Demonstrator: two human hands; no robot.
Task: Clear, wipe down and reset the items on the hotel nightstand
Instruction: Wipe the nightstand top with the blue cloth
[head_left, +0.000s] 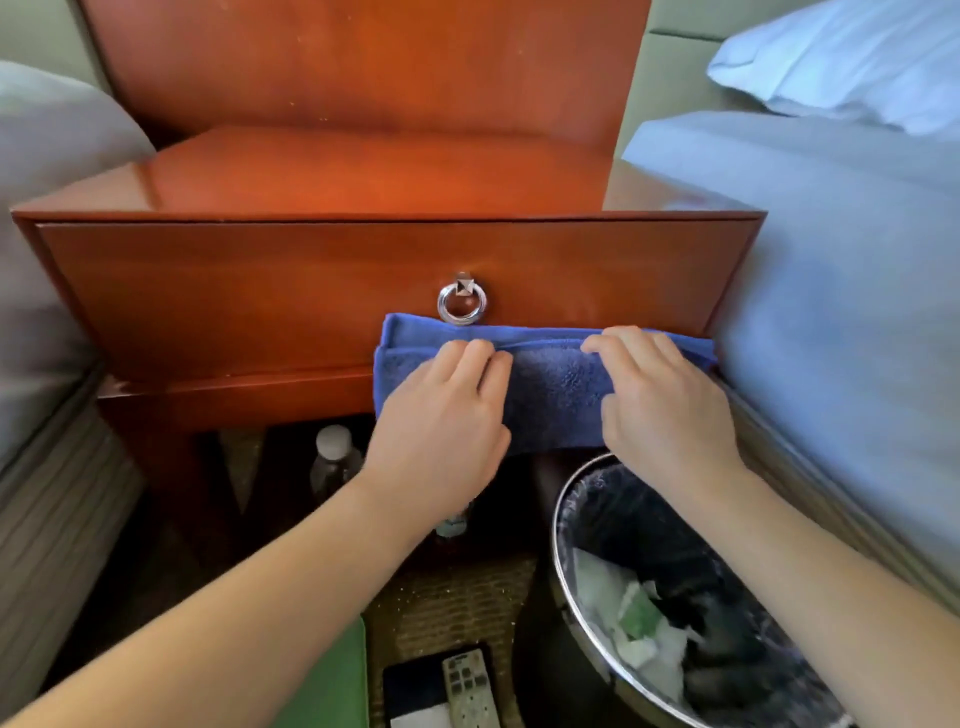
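**Wipe step: drawer front, top bare**

Nearest, on the woven floor mat: a remote control (470, 688) beside a dark flat item, and a green object (332, 686) to their left that I could not identify. These were judged to be nightstand items set down for clearing. To the right stood a round bin (558, 525) with a clear liner, crumpled paper inside. A capped water bottle (335, 457) stood further back, under the nightstand.

Next out, both hands lay on a folded blue cloth (556, 395), which sat against the lower right part of the drawer front (260, 291).
- The left hand (441, 441) lay on the left half of the cloth, fingers pressed together and lightly bent, tips on the fold ridge.
- The right hand (665, 410) lay on the right half, fingers close together, tips at the upper edge, thumb flat on the pile.
- Neither hand showed a pinch; whether any cloth was tucked under the palms could not be told.

The cloth's top edge touched the bottom of the ring pull (462, 304). Beyond it, the nightstand top (363, 171) was glossy and bore no objects.

Judgement: clearing done, wiping in hand, reset not started. The next move would call for even pressure across the unwiped left of the drawer face, going around the ring pull. After that, the items need lifting from the floor back onto the top.
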